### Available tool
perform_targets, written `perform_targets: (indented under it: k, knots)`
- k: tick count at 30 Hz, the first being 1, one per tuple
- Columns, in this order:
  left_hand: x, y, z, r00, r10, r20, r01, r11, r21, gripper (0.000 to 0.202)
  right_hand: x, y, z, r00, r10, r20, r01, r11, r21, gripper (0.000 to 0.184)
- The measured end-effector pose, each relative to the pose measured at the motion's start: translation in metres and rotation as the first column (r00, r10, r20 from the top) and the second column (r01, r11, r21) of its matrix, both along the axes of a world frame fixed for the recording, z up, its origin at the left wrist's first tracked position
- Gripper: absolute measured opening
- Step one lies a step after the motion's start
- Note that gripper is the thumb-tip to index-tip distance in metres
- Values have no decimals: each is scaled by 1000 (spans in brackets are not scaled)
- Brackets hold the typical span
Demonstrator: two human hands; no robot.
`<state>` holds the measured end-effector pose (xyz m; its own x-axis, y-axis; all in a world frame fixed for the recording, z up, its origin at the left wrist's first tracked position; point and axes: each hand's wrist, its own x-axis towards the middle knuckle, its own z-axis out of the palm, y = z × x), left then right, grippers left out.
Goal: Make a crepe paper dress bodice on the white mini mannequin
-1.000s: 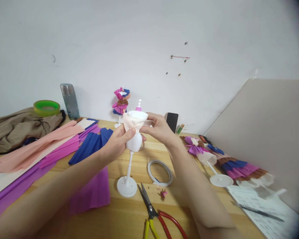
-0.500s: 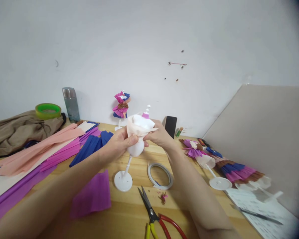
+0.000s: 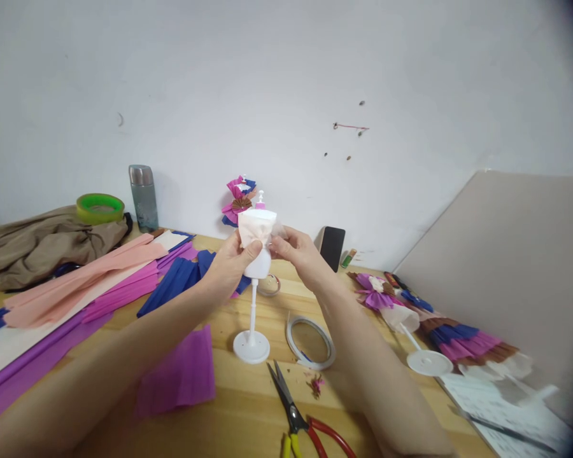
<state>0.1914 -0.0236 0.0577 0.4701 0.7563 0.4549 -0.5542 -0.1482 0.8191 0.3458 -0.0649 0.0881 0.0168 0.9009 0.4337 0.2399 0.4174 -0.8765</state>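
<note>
A small white mannequin bust on a stand (image 3: 253, 305) stands upright on the wooden table (image 3: 248, 420). A pale peach paper piece (image 3: 255, 228) is wrapped around its chest. My left hand (image 3: 232, 264) pinches this paper at the front of the bust. My right hand (image 3: 296, 251) pinches the paper's other end just to the right. Both hands are closed on the paper.
Scissors with red and yellow handles (image 3: 298, 416) and a roll of white tape (image 3: 310, 340) lie near the stand. Purple crepe paper (image 3: 179, 375), blue (image 3: 181, 280) and pink sheets (image 3: 76, 280) lie left. A dressed mannequin (image 3: 241, 200) stands behind; another (image 3: 410, 312) lies right. A flask (image 3: 143, 197) stands by the wall.
The mannequin was tilted and lifted half a second ago; now it stands upright with its base on the table. Both hands stay pinched on the peach paper at the chest.
</note>
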Motion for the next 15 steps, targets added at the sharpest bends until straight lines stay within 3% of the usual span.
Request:
perform_targets:
  k: [2, 4, 5, 6, 11, 15]
  knots:
    - [0, -2, 1, 1000, -20, 1, 20, 1000, -18, 55, -3, -2, 1, 978, -203, 52, 198, 976, 92, 47]
    - [0, -4, 3, 999, -44, 9, 45, 997, -57, 56, -7, -8, 5, 880, -470, 69, 437, 858, 271, 35]
    - [0, -6, 4, 998, -58, 17, 59, 995, -76, 56, -10, -12, 8, 823, -564, 69, 507, 784, 358, 26]
    - [1, -7, 5, 997, -66, 31, 69, 994, -90, 55, -13, -16, 10, 796, -600, 83, 517, 745, 420, 19]
    - [5, -7, 4, 992, -40, 116, 54, 992, -118, 43, -24, -27, 13, 873, -412, 259, 305, 878, 370, 20]
    - [8, -3, -2, 994, 21, 112, -6, 992, -129, 37, -25, -24, 10, 877, -381, 292, 271, 895, 353, 19]
